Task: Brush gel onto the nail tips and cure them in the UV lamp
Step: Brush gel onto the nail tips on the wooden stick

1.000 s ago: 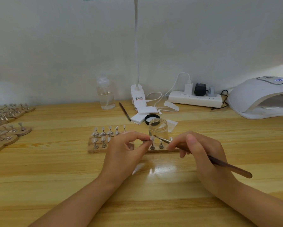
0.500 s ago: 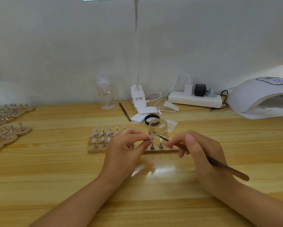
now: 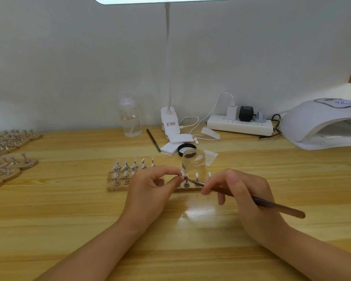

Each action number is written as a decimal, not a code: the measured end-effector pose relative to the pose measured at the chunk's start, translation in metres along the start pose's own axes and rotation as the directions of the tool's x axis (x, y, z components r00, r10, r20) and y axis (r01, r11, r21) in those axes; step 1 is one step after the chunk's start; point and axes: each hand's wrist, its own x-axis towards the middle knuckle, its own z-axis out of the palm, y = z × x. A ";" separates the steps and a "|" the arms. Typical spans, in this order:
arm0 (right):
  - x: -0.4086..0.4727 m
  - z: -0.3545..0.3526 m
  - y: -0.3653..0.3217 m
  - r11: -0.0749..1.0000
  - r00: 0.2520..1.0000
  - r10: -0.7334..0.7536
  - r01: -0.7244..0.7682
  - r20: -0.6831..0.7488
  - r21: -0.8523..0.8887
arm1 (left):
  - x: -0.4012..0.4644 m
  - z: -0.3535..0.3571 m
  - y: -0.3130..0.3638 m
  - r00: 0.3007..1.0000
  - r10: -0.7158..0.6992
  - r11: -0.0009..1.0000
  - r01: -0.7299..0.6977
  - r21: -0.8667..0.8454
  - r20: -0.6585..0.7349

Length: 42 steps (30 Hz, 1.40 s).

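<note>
A wooden strip point(image 3: 117, 187) with several nail tips on metal stands lies at the table's middle. My left hand point(image 3: 150, 191) pinches one nail tip point(image 3: 182, 173) on its stand above the strip's right part. My right hand point(image 3: 245, 197) grips a brown-handled gel brush point(image 3: 272, 205), and the brush's tip touches that nail tip. An open clear gel jar point(image 3: 193, 162) stands just behind the strip. The white UV lamp point(image 3: 320, 122) sits at the far right, its mouth facing me.
More wooden strips with nail stands point(image 3: 6, 159) lie at the left edge. Behind the jar are its black lid point(image 3: 186, 148), white pads point(image 3: 173, 145), a second brush point(image 3: 153, 139), a clear bottle point(image 3: 129, 118), a clip desk lamp point(image 3: 169, 122) and a power strip point(image 3: 239, 124).
The brush tip has come down from the jar's front to the nail tip that my left hand pinches. Both hands have stayed in much the same place.
</note>
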 end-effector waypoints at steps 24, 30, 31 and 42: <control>0.000 -0.001 -0.001 1.000 0.999 -0.019 0.020 -0.039 0.015 | 0.002 0.001 0.004 0.997 0.063 0.998 -0.063 -0.020 0.032; -0.002 -0.001 -0.001 0.998 1.000 0.023 -0.022 -0.014 0.059 | 0.002 0.002 0.006 0.999 0.040 0.999 -0.039 -0.029 0.028; -0.002 -0.002 -0.001 0.999 0.999 0.009 -0.008 -0.032 0.053 | 0.002 0.002 0.006 0.999 0.037 0.999 -0.036 -0.032 0.031; -0.002 -0.002 -0.001 0.998 0.999 -0.020 0.021 -0.031 0.058 | 0.001 0.000 0.004 0.997 0.035 0.999 -0.033 -0.020 0.071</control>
